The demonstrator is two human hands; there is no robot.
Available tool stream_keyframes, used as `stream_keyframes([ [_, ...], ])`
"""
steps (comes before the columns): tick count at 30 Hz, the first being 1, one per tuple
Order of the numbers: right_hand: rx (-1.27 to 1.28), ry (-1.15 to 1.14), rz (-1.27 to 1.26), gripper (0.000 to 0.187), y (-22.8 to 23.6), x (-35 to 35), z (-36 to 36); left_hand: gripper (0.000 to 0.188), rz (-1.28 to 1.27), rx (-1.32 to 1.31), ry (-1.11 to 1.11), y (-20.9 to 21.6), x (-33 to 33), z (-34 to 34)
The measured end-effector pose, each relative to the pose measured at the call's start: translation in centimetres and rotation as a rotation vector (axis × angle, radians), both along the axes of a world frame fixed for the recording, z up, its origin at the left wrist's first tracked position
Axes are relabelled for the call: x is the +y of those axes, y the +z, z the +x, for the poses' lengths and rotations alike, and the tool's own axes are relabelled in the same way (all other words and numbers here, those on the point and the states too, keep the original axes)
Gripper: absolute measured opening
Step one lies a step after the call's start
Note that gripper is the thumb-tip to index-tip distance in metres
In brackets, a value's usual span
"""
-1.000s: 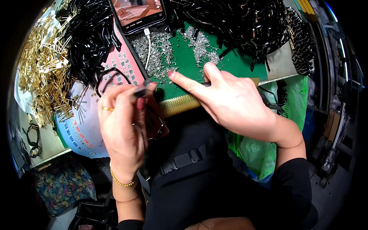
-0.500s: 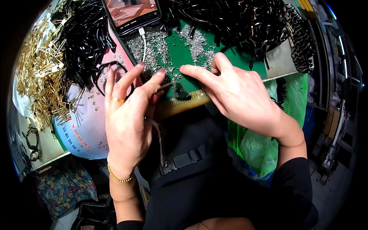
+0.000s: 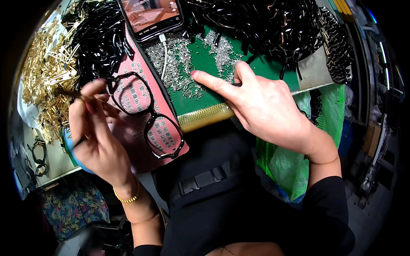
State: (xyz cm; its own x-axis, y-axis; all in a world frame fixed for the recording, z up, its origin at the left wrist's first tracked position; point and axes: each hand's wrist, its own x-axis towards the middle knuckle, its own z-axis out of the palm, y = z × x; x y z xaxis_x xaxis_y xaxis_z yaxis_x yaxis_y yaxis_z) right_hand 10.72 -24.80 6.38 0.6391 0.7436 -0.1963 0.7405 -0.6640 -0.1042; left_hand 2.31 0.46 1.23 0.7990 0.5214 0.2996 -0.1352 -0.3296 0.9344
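Note:
A black eyeglass frame (image 3: 152,112) appears to lie on the pink printed cloth (image 3: 130,45), with both rims visible. Beside its upper end, my left hand (image 3: 102,141) is raised. Its fingers are bent and smeared by motion, so whatever lies between them cannot be made out. My right hand (image 3: 271,111) rests over the edge of the green mat (image 3: 192,104). One finger stretches out and touches the small silver screws (image 3: 181,64) scattered there; the other fingers are bent and partly hidden.
A phone (image 3: 160,27) with a white cable (image 3: 165,53) lies at the back. Black glasses temples (image 3: 260,30) are heaped back right, more temples (image 3: 98,42) left. Thin gold metal parts (image 3: 47,89) pile up far left. A green basket with plastic (image 3: 294,166) sits below the right table edge.
My left hand has moved left, away from the mat, uncovering the eyeglass frame on the pink cloth. My right hand stays nearly in place, its extended fingertip slightly farther left.

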Motion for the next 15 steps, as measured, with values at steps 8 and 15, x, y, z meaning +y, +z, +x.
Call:
stream_keyframes([
  [8, 0.200, -0.115, 0.204, 0.064, 1.0, -0.9, 0.6, 0.013, -0.346, 0.307, -0.244, 0.4, 0.0, 0.8],
  [15, 0.255, 0.167, 0.185, 0.069, 1.1, 2.0, -1.1, 0.007, -0.231, 0.394, -0.389, 0.6, -1.3, -1.1],
])
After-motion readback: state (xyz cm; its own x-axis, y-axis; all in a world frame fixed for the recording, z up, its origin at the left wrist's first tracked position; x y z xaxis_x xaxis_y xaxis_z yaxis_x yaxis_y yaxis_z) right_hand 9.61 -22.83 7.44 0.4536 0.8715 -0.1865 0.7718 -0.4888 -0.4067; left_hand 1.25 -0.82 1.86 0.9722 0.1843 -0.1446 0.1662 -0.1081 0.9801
